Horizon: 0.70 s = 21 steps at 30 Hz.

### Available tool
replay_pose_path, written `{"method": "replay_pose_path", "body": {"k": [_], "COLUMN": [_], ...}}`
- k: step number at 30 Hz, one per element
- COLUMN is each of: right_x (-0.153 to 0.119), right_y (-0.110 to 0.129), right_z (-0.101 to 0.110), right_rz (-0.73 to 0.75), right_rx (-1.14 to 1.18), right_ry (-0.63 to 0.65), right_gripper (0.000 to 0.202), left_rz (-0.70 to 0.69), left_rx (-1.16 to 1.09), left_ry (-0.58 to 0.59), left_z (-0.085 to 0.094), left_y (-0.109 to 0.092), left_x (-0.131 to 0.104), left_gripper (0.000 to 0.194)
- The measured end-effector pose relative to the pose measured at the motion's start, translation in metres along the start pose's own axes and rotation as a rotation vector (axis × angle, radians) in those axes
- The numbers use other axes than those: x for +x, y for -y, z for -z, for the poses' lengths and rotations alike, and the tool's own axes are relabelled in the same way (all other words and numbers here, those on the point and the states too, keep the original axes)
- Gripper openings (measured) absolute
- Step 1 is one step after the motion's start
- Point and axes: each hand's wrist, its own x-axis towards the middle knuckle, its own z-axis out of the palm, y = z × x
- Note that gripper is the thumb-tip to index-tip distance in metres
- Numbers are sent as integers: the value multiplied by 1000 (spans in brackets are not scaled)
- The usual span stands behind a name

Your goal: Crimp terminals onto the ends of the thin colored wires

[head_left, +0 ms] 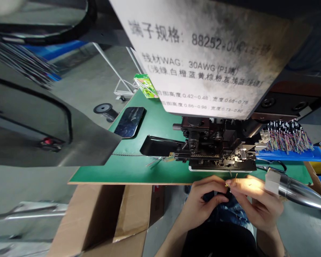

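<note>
Just in front of the table edge, my left hand point(204, 200) and my right hand point(254, 198) meet at the fingertips. Thin wires point(235, 176), one of them yellow, show between them. Fingers of both hands are bent and pressed on the wires, with a dark piece hanging below, too small to tell. Directly beyond the hands stands a metal crimping machine point(214, 142), its base near the table edge. A lamp point(296, 191) with a metal shade lights my right hand from the right. A strip of terminals point(128, 154) runs into the machine from the left.
A phone point(130, 122) lies on the green table point(101, 173). At the right, a blue tray point(305, 154) holds bundled coloured wires beside black scissors point(279, 165). A printed label point(203, 64) hangs above. Cardboard boxes point(77, 217) stand below left; a spool point(105, 110) is behind the table.
</note>
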Motion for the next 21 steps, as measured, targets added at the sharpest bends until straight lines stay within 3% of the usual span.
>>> {"method": "replay_pose_path", "body": {"k": [7,11,14,17,21], "right_x": [4,13,14,9,4], "right_y": [-1,-5,-10,-14,-17], "right_z": [3,10,9,2,-9], "right_rz": [-46,-165,-313,-475,-578], "right_rx": [-68,-87,74,228,296], "right_ry": [5,146,176,96,-51], "right_gripper": [33,9,10,4,3], "left_rz": [46,143,223,268,269], "left_rx": [0,-28,-60,-73,-83], "left_ry": [19,101,137,90,-31], "left_z": [2,8,11,8,-1], "left_y": [-4,-4,-2,1,6], "left_x": [2,3,5,6,7], "left_gripper": [23,22,26,29,28]}}
